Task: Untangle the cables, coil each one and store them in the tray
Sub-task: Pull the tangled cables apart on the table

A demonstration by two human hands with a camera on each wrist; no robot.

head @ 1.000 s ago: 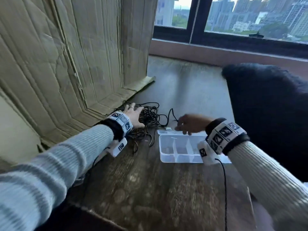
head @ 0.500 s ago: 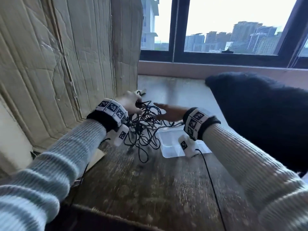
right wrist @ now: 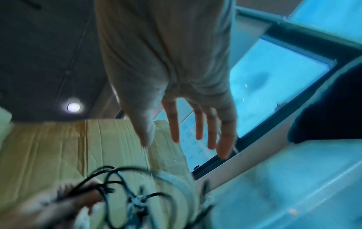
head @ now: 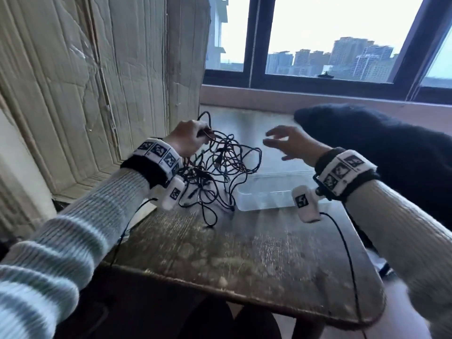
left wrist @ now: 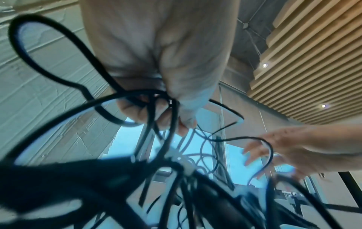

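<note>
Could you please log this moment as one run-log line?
left hand: grips cable tangle, lifted | right hand: open, apart | tray: on table, no cables visible

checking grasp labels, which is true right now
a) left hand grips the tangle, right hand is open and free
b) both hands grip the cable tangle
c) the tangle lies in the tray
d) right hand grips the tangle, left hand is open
a: the left hand grips the cable tangle and holds it above the table, while the right hand is spread open beside it, holding nothing.

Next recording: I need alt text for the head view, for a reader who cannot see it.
The left hand grips a tangled bunch of thin black cables, held up above a worn wooden table. The right hand hovers beside it, fingers spread, above a clear plastic compartment tray.
</note>
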